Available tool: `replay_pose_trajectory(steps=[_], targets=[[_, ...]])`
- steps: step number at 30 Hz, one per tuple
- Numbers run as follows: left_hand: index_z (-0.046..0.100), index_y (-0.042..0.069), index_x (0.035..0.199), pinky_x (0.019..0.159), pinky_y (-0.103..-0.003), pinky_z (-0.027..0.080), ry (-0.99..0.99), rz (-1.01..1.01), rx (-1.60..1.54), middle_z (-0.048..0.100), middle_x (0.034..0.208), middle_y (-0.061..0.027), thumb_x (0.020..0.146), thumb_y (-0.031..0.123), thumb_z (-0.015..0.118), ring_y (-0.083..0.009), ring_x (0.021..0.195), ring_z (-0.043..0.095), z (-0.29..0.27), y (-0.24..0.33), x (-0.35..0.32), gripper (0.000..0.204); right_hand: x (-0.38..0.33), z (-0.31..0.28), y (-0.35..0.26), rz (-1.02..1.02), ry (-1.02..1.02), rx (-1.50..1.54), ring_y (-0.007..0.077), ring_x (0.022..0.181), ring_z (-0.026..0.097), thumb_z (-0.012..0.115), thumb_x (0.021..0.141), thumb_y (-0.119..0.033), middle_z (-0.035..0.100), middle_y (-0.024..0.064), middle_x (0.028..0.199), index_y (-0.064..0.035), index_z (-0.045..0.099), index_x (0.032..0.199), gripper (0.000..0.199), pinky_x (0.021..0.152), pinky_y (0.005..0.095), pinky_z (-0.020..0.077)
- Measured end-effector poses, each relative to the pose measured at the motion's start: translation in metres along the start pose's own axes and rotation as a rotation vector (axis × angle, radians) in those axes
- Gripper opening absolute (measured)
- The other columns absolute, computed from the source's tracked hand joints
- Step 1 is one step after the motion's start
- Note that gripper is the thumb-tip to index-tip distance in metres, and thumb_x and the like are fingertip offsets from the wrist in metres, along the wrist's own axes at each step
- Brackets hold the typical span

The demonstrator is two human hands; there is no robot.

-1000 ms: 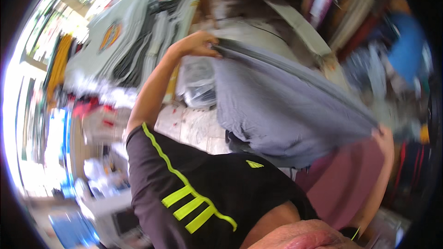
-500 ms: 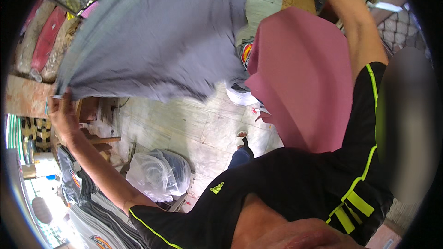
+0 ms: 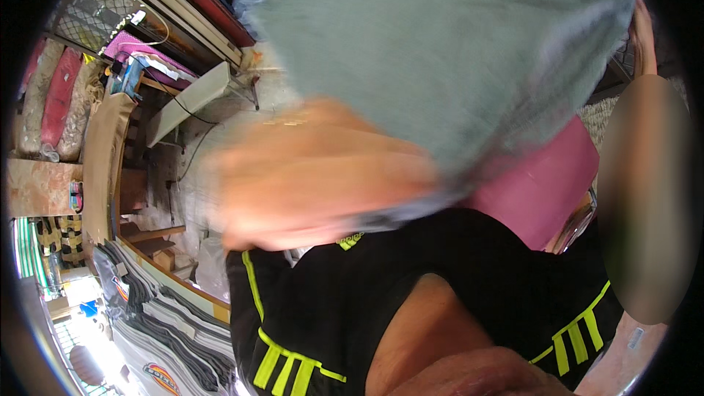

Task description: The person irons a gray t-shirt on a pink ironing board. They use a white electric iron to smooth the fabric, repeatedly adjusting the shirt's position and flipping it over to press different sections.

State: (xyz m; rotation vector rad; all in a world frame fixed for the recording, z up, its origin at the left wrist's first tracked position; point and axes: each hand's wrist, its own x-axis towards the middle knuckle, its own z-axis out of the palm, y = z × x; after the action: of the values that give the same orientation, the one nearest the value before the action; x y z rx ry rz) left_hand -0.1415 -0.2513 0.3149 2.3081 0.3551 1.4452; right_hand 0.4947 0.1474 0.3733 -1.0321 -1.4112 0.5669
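Observation:
A grey-green T-shirt point(image 3: 440, 44) is stretched across the upper middle, blurred by motion, with a bit of coloured print at its top edge. My right hand point(image 3: 640, 15) is at the far right, closed on the shirt's upper right corner. My left hand point(image 3: 389, 169) is in front of my chest, its arm bent and smeared by motion. It is against the shirt's lower edge, and its fingers cannot be made out. Below the shirt, a smooth mauve-pink surface point(image 3: 543, 183) shows in part; the shirt hides the rest.
Stacks of folded grey and dark T-shirts point(image 3: 169, 315) lie at lower left. A brown board edge point(image 3: 103, 169) runs above them. Farther off are a pale bench point(image 3: 192, 99), a thin cable, red and beige rolled bundles point(image 3: 62, 99), and a metal lattice point(image 3: 92, 0).
My left hand has swept from the far left in to my chest. The shirt has moved right, now covering much of the pink surface. My right hand has come into view at the right.

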Motion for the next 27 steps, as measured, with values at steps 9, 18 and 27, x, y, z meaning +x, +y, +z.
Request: replay_pose_trajectory(steps=[9, 18, 27], targets=[[0.06, 0.004, 0.127, 0.076, -0.038, 0.045, -0.273, -0.228, 0.046, 0.061, 0.09, -0.0064, 0.071, 0.007, 0.07, -0.0239, 0.084, 0.059, 0.299, -0.133, -0.144, 0.057, -0.187, -0.057, 0.239, 0.747, 0.124, 0.254, 0.0274, 0.118, 0.061, 0.055, 0.101, -0.031, 0.063, 0.0144, 0.13, 0.0014, 0.058, 0.131, 0.045, 0.105, 0.0406, 0.0475], [0.063, 0.015, 0.128, 0.097, -0.045, 0.039, -0.6, -0.414, 0.436, 0.05, 0.144, -0.0057, 0.059, 0.026, 0.083, -0.0307, 0.126, 0.047, 0.292, -0.121, -0.109, 0.073, -0.241, -0.014, 0.29, 0.585, 0.185, -0.068, 0.0255, 0.107, 0.062, 0.07, 0.087, -0.019, 0.066, 0.0145, 0.114, 0.0013, 0.06, 0.122, 0.042, 0.096, 0.039, 0.0496], [0.058, 0.028, 0.139, 0.116, -0.052, 0.03, -0.72, -0.238, 0.214, 0.042, 0.156, 0.004, 0.064, 0.021, 0.084, -0.0325, 0.148, 0.031, 0.344, -0.112, -0.085, 0.08, -0.175, -0.084, 0.16, 0.221, 0.327, -0.783, 0.0226, 0.102, 0.066, 0.08, 0.075, -0.011, 0.07, 0.0119, 0.108, -0.0059, 0.062, 0.114, 0.043, 0.086, 0.0362, 0.0534]])
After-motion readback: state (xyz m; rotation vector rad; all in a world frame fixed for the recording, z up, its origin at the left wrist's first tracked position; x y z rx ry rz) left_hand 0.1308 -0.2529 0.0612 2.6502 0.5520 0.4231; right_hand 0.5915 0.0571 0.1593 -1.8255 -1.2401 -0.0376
